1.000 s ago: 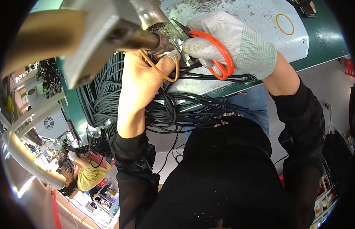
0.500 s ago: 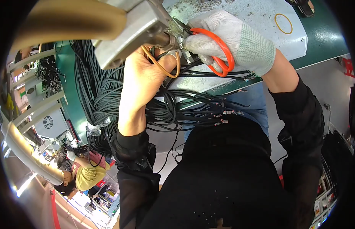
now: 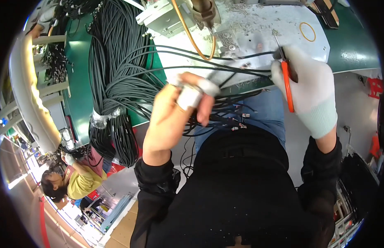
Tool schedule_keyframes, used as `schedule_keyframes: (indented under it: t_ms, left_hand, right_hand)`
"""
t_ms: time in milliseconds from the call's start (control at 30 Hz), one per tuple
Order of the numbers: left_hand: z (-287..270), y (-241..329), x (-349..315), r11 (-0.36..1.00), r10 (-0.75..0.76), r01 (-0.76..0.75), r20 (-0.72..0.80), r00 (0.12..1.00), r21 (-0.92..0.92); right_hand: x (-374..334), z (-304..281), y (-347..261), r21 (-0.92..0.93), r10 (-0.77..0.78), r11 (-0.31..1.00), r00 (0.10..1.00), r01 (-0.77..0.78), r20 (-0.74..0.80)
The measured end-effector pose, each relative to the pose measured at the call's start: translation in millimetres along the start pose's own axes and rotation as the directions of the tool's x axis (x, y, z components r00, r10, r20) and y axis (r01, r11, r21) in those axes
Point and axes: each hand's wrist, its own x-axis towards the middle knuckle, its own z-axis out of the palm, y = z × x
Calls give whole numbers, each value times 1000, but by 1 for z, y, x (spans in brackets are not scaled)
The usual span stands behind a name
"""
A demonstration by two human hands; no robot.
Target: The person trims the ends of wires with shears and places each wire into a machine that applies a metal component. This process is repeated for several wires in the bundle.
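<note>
My right hand (image 3: 309, 82), in a pale knit glove, is closed around scissors with orange-red handles (image 3: 287, 84), their blades pointing away from me. The ends of several black cables (image 3: 241, 70) reach its fingertips; whether it grips them too I cannot tell. Bare except for white wrapping on some fingers, my left hand (image 3: 171, 111) is smeared by motion above the near cables. A dark cable shows blurred beside its fingertips, and a grip on it cannot be made out. The cables fan out from a thick black bundle (image 3: 117, 49) on the left.
A metal machine head (image 3: 205, 14) with an orange-brown tube (image 3: 184, 27) stands over a white plate (image 3: 266, 20) strewn with small metal bits. A rubber band (image 3: 307, 32) lies on the plate. Green tabletop (image 3: 353, 49) surrounds it. A co-worker in yellow (image 3: 82, 184) is at lower left.
Both hands have come away from the machine head, the left toward me and the right farther right with the scissors. My view has shifted, showing more of the plate and bundle.
</note>
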Motion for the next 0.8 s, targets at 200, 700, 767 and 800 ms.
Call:
schedule_keyframes:
  t_ms: [200,700,767,800]
  left_hand:
    - [13,17,-6,921,-294,135,426,855,365]
    - [43,-1,-18,501,357,-367,200,913,784]
    - [37,2,-19,447,354,-388,239,904,806]
    - [37,2,-19,446,353,-387,239,905,807]
  right_hand:
    - [0,-5,-48,578,-301,767,952,278,-58]
    - [-17,-4,-30,879,-25,243,903,-410,428]
    - [-18,-3,-35,880,-20,254,907,-401,420]
    - [-21,-1,-40,883,20,334,939,-329,343]
